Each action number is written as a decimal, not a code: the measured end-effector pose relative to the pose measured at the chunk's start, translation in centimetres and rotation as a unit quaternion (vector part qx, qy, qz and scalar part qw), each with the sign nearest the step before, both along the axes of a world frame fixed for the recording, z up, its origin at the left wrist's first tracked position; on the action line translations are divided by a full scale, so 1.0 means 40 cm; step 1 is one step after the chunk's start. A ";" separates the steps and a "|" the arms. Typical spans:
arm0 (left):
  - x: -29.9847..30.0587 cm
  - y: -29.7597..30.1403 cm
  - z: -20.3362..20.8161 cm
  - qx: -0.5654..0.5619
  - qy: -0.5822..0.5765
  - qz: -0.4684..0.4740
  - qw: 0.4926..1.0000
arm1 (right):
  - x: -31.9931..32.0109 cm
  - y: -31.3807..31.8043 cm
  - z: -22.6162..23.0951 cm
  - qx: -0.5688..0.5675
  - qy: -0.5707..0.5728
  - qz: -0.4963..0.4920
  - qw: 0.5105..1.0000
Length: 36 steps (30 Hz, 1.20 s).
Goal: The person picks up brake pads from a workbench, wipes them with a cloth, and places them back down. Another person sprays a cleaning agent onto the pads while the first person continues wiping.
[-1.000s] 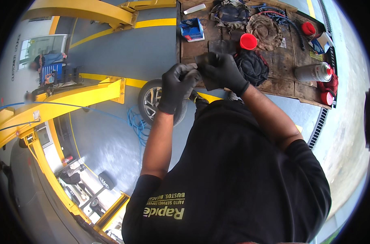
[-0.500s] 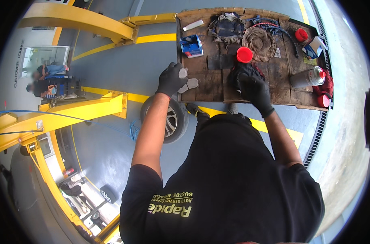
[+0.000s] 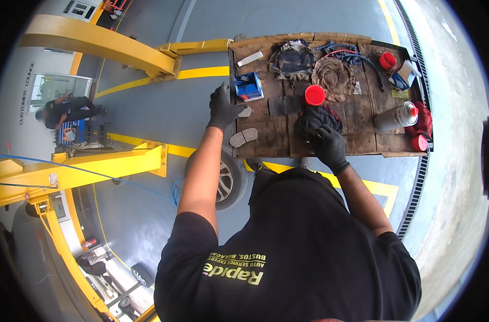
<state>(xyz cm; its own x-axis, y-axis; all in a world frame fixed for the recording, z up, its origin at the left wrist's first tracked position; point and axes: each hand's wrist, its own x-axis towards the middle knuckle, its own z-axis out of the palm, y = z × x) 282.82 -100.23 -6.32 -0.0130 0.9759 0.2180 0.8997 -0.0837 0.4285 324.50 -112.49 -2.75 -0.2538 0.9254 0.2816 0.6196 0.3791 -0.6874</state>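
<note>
My left hand (image 3: 223, 109), in a black glove, is at the left edge of a cardboard-covered workbench. Its fingers are spread, and the thumb reaches to a grey brake pad (image 3: 246, 111) that it partly covers. A second brake pad (image 3: 243, 138) lies nearer to me, apart from the hand. My right hand (image 3: 328, 147), also gloved in black, is at the near edge with its fingers bent together. They lie against a crumpled black cloth (image 3: 320, 119); whatever is between the fingertips is hidden. Just beyond the cloth is a red round cap or cup (image 3: 315, 95).
A blue box (image 3: 249, 87) and dirty rags (image 3: 333, 79) lie on the cardboard (image 3: 362, 121). A spray can (image 3: 397, 116) lies at the right. Below the bench's left side is a wheel (image 3: 225, 180). Yellow lift arms (image 3: 94, 159) extend at left; a person (image 3: 67, 110) is beyond.
The bench appears lower in view. My left hand's fingers have spread, and the two pads are farther apart. My right hand has drawn back toward the near edge. The distant person has changed posture.
</note>
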 end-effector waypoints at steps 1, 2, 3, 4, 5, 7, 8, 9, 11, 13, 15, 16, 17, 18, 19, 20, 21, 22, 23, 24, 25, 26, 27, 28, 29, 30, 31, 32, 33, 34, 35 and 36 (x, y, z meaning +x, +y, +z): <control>-0.012 0.038 -0.005 -0.024 0.015 -0.014 1.000 | -0.004 0.008 -0.002 -0.005 -0.005 0.003 1.000; -0.026 0.068 -0.009 -0.048 0.030 -0.029 0.998 | -0.010 0.012 -0.003 0.001 0.000 0.002 1.000; -0.009 0.094 -0.010 -0.081 0.040 -0.019 0.996 | -0.007 0.013 -0.007 0.005 0.000 -0.008 1.000; 0.011 0.105 0.000 -0.113 0.050 -0.006 0.992 | -0.006 0.015 -0.006 0.011 -0.001 -0.012 1.000; 0.026 0.125 0.013 -0.145 0.060 0.006 0.988 | -0.005 0.017 -0.012 0.006 -0.014 -0.023 1.000; 0.007 0.154 0.007 -0.139 0.076 -0.021 0.987 | -0.013 0.009 -0.018 -0.009 -0.035 -0.036 0.999; -0.002 0.175 0.005 -0.135 0.079 -0.034 0.987 | -0.012 0.009 -0.020 -0.013 -0.051 -0.043 0.998; 0.005 0.193 0.005 -0.134 0.079 -0.051 0.986 | -0.009 0.012 -0.019 -0.009 -0.053 -0.050 0.997; 0.004 0.267 0.005 -0.134 0.088 -0.028 0.987 | -0.014 0.012 -0.021 -0.005 -0.052 -0.053 0.997; 0.025 0.315 -0.004 -0.109 0.128 0.002 0.986 | -0.023 0.017 -0.022 0.022 -0.046 -0.066 0.997; 0.035 0.350 0.011 -0.091 0.082 0.017 0.992 | -0.035 0.021 -0.022 0.001 -0.073 -0.081 0.994; 0.034 0.338 0.010 -0.061 0.054 0.029 0.996 | -0.037 0.016 -0.028 -0.002 -0.074 -0.097 0.993; 0.029 0.315 0.009 -0.030 0.025 0.043 0.998 | -0.040 0.010 -0.033 -0.004 -0.075 -0.112 0.991; 0.020 0.291 0.013 0.003 -0.003 0.061 0.998 | -0.048 0.013 -0.021 0.019 -0.089 -0.104 0.990; 0.019 0.254 0.021 -0.027 0.005 0.023 0.999 | -0.049 0.007 -0.020 0.023 -0.092 -0.113 0.989; 0.017 0.192 0.037 -0.053 0.014 -0.019 0.998 | -0.049 0.003 -0.025 0.028 -0.094 -0.125 0.987; 0.009 0.132 0.059 -0.077 0.026 -0.060 0.995 | -0.052 0.003 -0.028 0.036 -0.094 -0.136 0.986; 0.001 0.063 0.072 -0.070 0.080 -0.141 0.984 | -0.053 0.000 -0.027 0.029 -0.097 -0.147 0.984; -0.014 0.010 0.074 -0.063 0.135 -0.216 0.965 | -0.057 -0.001 -0.025 0.022 -0.098 -0.154 0.983; -0.029 -0.006 0.067 -0.069 0.146 -0.238 0.958 | -0.060 0.002 -0.024 0.017 -0.099 -0.160 0.982; -0.040 -0.014 0.054 -0.074 0.155 -0.261 0.950 | -0.061 0.005 -0.026 0.023 -0.096 -0.165 0.981; -0.048 -0.011 0.041 -0.079 0.163 -0.284 0.942 | -0.062 0.006 -0.029 0.028 -0.094 -0.172 0.980; -0.045 0.015 0.036 -0.057 0.166 -0.283 0.943 | -0.060 0.010 -0.031 0.035 -0.092 -0.179 0.979; -0.048 0.044 0.030 -0.038 0.168 -0.273 0.946 | -0.065 0.015 -0.026 0.034 -0.094 -0.172 0.980; -0.050 0.078 0.027 -0.020 0.171 -0.264 0.949 | -0.068 0.020 -0.021 0.033 -0.097 -0.166 0.981; -0.048 0.126 0.019 -0.015 0.163 -0.253 0.954 | -0.068 0.020 -0.014 0.031 -0.101 -0.160 0.981; -0.055 0.176 0.015 -0.012 0.157 -0.238 0.958 | -0.072 0.021 -0.010 0.025 -0.100 -0.160 0.982; -0.056 0.200 0.012 -0.009 0.150 -0.228 0.962 | -0.071 0.018 -0.012 0.017 -0.102 -0.165 0.981; -0.049 0.197 0.021 -0.002 0.159 -0.229 0.960 | -0.067 0.014 -0.016 0.008 -0.104 -0.171 0.980; -0.035 0.200 0.043 0.005 0.168 -0.231 0.958 | -0.064 0.010 -0.019 0.020 -0.105 -0.173 0.979; -0.019 0.197 0.066 0.012 0.179 -0.231 0.956 | -0.061 0.003 -0.020 0.032 -0.105 -0.175 0.978; -0.005 0.158 0.077 0.023 0.182 -0.240 0.953 | -0.056 0.004 -0.021 0.046 -0.104 -0.179 0.977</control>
